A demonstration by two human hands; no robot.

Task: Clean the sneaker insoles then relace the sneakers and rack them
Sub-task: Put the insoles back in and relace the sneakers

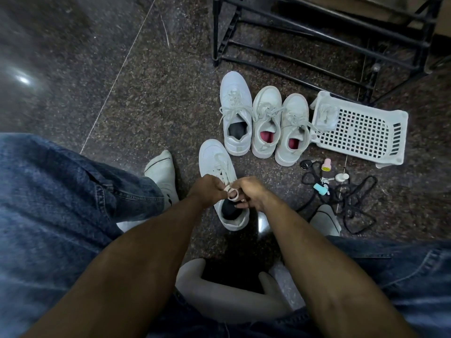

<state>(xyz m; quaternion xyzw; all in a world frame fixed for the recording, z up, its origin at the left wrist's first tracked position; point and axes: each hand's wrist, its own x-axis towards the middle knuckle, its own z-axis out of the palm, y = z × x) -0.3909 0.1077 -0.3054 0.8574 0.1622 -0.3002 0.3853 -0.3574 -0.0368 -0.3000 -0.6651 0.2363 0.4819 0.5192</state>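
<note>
Over near sneaker (217,167): hands (231,191) pinching lace (232,194)

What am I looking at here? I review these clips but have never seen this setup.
One picture, from a camera worn on a person's head, looking down at their own arms; no robot. The person sits above a stone floor. Both hands, left hand and right hand, pinch the white lace of the nearest sneaker, tying it. Three more sneakers stand in a row beyond, already laced. A white basket lies to the right, small bottles and black cords near it. The black rack stands behind.
</note>
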